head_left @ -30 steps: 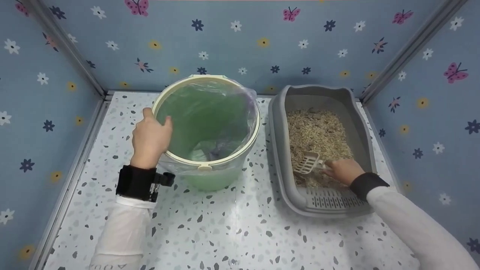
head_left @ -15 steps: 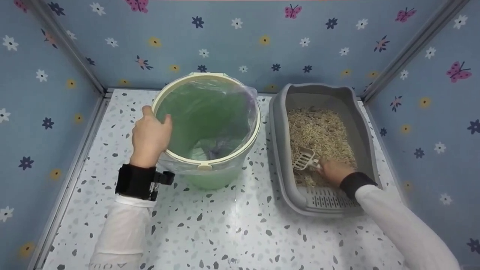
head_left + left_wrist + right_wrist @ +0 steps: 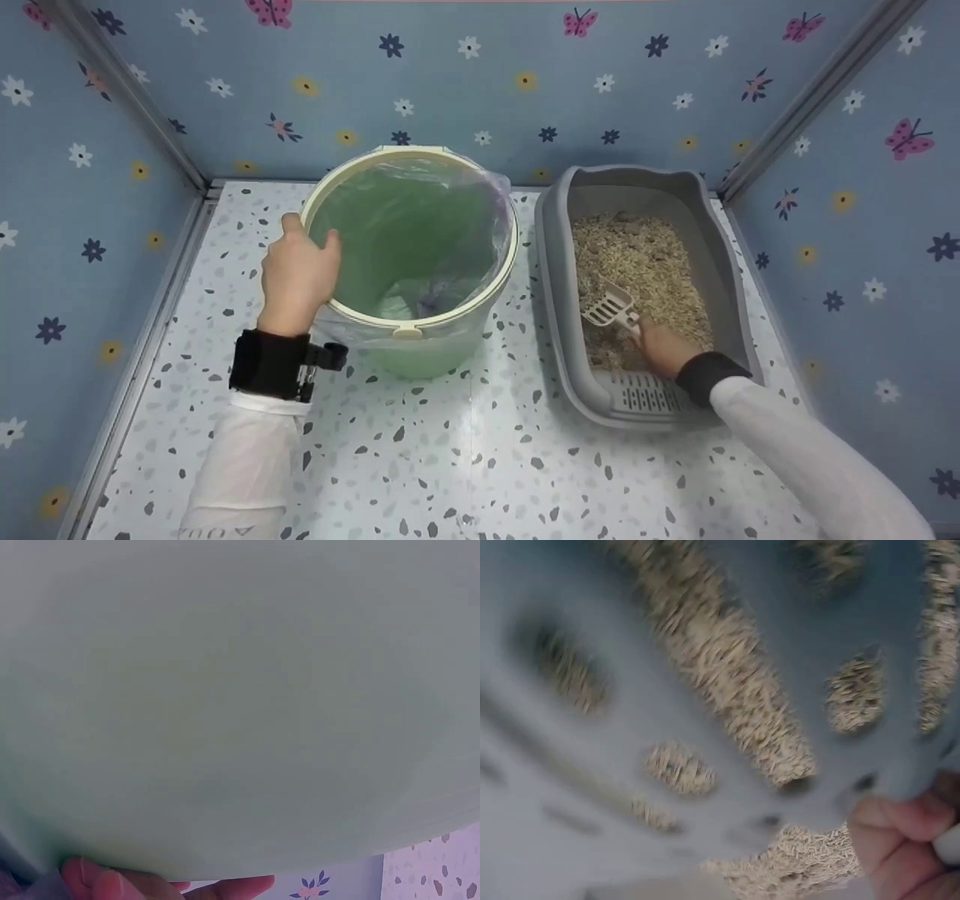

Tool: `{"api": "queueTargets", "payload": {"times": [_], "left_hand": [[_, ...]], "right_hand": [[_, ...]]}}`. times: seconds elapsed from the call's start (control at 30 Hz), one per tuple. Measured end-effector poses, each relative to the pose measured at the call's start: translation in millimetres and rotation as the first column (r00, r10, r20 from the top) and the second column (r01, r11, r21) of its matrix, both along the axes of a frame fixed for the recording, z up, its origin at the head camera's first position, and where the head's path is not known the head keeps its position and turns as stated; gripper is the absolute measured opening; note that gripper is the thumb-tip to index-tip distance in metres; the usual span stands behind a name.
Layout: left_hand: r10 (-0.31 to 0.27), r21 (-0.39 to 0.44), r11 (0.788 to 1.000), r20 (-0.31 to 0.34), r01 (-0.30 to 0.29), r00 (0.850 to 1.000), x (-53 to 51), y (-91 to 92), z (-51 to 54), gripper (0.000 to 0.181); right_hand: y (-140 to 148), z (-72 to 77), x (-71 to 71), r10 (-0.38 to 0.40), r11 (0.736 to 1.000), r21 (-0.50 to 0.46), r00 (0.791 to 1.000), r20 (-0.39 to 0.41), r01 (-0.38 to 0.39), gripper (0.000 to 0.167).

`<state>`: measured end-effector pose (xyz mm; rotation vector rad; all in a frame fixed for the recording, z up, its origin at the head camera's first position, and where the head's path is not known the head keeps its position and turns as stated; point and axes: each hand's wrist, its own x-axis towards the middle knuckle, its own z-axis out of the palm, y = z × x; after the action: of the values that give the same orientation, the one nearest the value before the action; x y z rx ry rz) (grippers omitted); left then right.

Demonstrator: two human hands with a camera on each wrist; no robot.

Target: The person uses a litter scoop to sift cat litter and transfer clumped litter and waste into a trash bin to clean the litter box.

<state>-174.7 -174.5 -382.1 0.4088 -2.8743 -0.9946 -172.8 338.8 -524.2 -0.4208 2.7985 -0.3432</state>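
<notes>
A green bucket (image 3: pixel 427 360) with a cream rim and a clear bag lining it stands at centre left; some crumpled plastic lies inside. My left hand (image 3: pixel 298 274) grips its left rim, and in the left wrist view the fingers (image 3: pixel 240 887) lie along the bucket's wall (image 3: pixel 240 705). At the right is a grey litter tray (image 3: pixel 559 300) holding tan pellets (image 3: pixel 652 262). Over its left part, my right hand (image 3: pixel 667 346) holds a slotted scoop (image 3: pixel 609 306) by the handle. Close up in the right wrist view, pellets (image 3: pixel 727 682) show through the scoop's slots.
Both containers stand on a speckled white floor (image 3: pixel 427 465), with a strip of it between them. Blue panels with flowers and butterflies (image 3: pixel 480 75) rise behind and at both sides, joined by grey metal corner strips.
The right hand has moved a little left, and the scoop's head has shifted up across the pellets. My left hand keeps its grip on the bucket rim.
</notes>
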Motion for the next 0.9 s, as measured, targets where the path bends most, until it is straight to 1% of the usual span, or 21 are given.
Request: {"api": "queueTargets", "payload": {"times": [0.07, 0.17, 0.27, 0.37, 0.43, 0.53, 0.67, 0.9], "left_hand": [[0.003, 0.001, 1.000, 0.003, -0.003, 1.000, 0.2, -0.2, 0.0, 0.059], [0.003, 0.005, 1.000, 0.008, -0.003, 1.000, 0.8, -0.4, 0.0, 0.059], [0.000, 0.007, 1.000, 0.005, -0.001, 1.000, 1.6, -0.7, 0.1, 0.060], [-0.001, 0.007, 1.000, -0.003, 0.001, 1.000, 2.2, -0.5, 0.3, 0.059], [-0.004, 0.008, 1.000, -0.008, 0.004, 1.000, 2.0, -0.1, 0.2, 0.058], [-0.010, 0.014, 1.000, -0.018, 0.010, 1.000, 1.0, 0.7, -0.5, 0.057], [-0.009, 0.016, 1.000, -0.022, 0.009, 1.000, -0.1, 1.3, -1.1, 0.058], [0.001, 0.017, 1.000, -0.005, -0.001, 1.000, 0.6, -0.4, -0.2, 0.059]], "right_hand": [[0.4, 1.8, 2.0, 0.003, 1.000, -0.024, 1.000, -0.025, -0.003, 0.024], [0.5, 3.3, 7.1, 0.004, 0.999, -0.041, 0.995, -0.103, -0.008, 0.022], [-0.7, 4.5, 12.7, -0.019, 0.998, -0.054, 0.987, -0.157, 0.010, 0.021], [-1.8, 6.1, 17.2, -0.079, 0.996, -0.060, 0.986, -0.148, 0.071, 0.026], [-1.2, 6.0, 19.2, -0.108, 0.993, -0.068, 0.981, -0.160, 0.099, 0.028], [0.5, 6.0, 22.1, -0.133, 0.989, -0.081, 0.972, -0.194, 0.120, 0.027], [2.4, 7.4, 25.3, -0.164, 0.984, -0.103, 0.962, -0.217, 0.144, 0.026], [5.9, 11.6, 27.5, -0.235, 0.965, -0.160, 0.954, -0.187, 0.207, 0.029]]}}
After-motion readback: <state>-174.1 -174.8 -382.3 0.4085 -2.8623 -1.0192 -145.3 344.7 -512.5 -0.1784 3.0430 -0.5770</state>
